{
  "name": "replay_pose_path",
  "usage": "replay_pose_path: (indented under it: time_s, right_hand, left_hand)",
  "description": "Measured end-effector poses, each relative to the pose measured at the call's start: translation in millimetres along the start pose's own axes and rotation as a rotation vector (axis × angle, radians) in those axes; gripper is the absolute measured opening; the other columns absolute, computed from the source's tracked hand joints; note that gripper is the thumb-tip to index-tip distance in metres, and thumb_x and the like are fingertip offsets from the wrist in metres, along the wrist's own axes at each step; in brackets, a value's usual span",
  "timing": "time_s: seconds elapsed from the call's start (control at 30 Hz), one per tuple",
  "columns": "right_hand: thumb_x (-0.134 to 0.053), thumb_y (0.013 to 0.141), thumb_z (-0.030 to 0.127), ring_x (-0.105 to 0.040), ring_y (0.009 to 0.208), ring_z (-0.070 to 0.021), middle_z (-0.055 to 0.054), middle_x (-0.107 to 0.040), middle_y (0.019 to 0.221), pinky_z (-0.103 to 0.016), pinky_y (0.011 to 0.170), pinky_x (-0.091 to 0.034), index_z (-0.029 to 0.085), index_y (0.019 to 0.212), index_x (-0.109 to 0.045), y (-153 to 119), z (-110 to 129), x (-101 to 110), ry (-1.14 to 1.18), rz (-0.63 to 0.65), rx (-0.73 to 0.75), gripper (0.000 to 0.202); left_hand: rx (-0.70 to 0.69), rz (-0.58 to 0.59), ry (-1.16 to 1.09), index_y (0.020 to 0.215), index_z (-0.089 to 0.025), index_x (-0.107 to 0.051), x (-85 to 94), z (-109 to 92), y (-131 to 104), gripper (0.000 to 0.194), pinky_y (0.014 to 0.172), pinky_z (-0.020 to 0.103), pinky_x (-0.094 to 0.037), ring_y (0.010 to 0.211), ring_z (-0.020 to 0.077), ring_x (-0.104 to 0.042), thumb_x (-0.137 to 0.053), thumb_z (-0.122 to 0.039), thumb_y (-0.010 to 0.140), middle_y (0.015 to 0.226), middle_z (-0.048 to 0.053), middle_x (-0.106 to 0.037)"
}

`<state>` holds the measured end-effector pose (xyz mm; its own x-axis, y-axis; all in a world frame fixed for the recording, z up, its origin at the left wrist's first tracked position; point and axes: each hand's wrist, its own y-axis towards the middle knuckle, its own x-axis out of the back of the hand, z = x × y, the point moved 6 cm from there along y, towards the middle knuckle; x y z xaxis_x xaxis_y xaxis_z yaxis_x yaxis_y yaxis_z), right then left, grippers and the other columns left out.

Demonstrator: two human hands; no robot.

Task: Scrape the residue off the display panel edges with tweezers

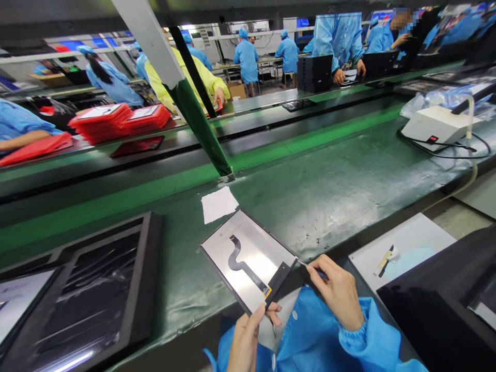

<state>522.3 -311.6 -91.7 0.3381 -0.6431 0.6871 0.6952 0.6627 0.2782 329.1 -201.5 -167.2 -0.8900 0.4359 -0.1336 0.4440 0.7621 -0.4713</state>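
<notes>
A display panel with a silvery back and black edges is tilted over the near edge of the green bench. A dark flex cable curves across its back to a gold-coloured connector. My left hand grips the panel's lower corner between thumb and fingers. At the right corner, my right hand pinches slim metal tweezers, whose tip touches or nearly touches the panel's edge. Fingers hide most of the tweezers. Small black scraps lie on the bench just beyond this corner.
A white paper sheet lies behind the panel. Black foam trays stand at left. A green-wrapped post rises from the bench. The white device with cables sits at right. Co-workers, red stacks and black boxes line the far side.
</notes>
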Motion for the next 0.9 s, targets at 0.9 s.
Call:
replay_pose_path:
  time_s: [0.9]
  right_hand:
    - [-0.043, 0.103, 0.041, -0.061, 0.053, -0.0125, 0.002, -0.065, 0.071, -0.023, 0.052, -0.045, 0.024, 0.082, -0.064, -18, 2, -5, 0.058, -0.007, -0.042, 0.034]
  left_hand:
    - [-0.008, -0.025, 0.003, 0.046, -0.017, -0.063, 2.6, -7, -5, 0.05, 0.093, 0.035, -0.048, 0.089, 0.0302, -0.068, -0.075, -0.059, 0.07, 0.072, 0.011, -0.071]
